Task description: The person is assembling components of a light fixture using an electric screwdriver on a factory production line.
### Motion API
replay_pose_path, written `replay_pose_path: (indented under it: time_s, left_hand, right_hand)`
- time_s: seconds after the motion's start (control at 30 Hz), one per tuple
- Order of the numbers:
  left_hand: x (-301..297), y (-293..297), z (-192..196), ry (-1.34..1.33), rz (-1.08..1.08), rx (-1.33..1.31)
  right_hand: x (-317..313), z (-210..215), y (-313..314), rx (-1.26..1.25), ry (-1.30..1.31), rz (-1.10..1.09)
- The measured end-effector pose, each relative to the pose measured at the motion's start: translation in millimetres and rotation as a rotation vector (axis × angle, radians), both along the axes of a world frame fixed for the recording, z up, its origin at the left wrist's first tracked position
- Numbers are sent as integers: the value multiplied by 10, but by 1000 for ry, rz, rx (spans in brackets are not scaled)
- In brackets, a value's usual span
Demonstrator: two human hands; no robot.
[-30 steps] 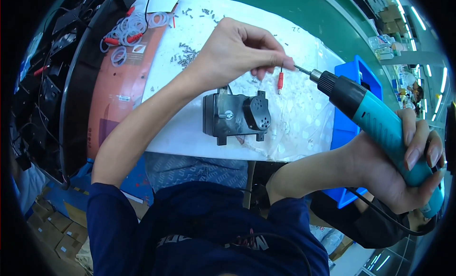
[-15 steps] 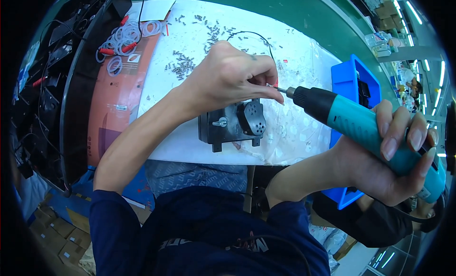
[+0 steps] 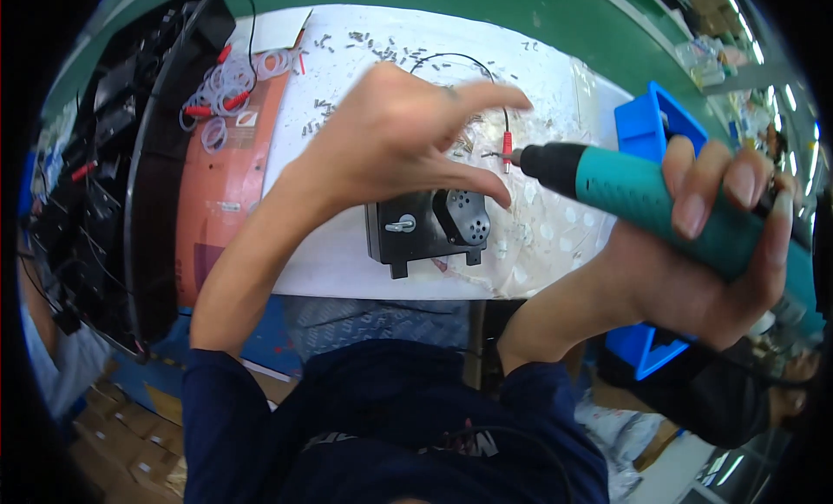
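My right hand (image 3: 668, 283) is wrapped round a teal electric screwdriver (image 3: 618, 179) with a black nose, held nearly level and pointing left. A small screw (image 3: 494, 155) seems to sit at its tip, though blur makes it hard to be sure. My left hand (image 3: 390, 131) is open just left of that tip, thumb and forefinger spread apart with nothing between them. Below it, a black box-shaped device (image 3: 415, 237) rests on the white table, showing a silver latch-like part and a round cap with holes. My left hand hides the device's far side.
Loose screws (image 3: 360, 42) lie scattered at the table's far side. A thin black cable ends in a red plug (image 3: 508, 144) behind the screwdriver tip. Left are clear tubing rings (image 3: 214, 135) on an orange sheet (image 3: 227, 170) and a black rack (image 3: 160, 200). A blue bin (image 3: 638, 126) stands right.
My left thumb and forefinger have parted from their pinch at the screwdriver's tip. The screwdriver has shifted slightly left and up. The view has moved a little.
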State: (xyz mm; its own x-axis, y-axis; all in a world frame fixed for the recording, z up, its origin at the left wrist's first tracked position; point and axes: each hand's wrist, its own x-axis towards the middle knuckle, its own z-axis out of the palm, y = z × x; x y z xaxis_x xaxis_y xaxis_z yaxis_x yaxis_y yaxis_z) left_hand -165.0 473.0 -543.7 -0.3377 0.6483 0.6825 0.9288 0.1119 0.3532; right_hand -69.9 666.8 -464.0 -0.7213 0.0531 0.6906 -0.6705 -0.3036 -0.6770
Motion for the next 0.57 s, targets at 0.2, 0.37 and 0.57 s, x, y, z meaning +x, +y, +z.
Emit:
replay_pose_path:
  time_s: [0.2, 0.37, 0.57]
  left_hand:
    - [269, -170, 452, -107, 97, -292]
    - [920, -54, 431, -87, 217, -714]
    - [901, -193, 222, -124, 268, -725]
  right_hand:
    - [-146, -203, 307, -31, 79, -125]
    - [-169, -326, 517, -77, 11, -42]
    - [-62, -60, 118, -147, -330, -116]
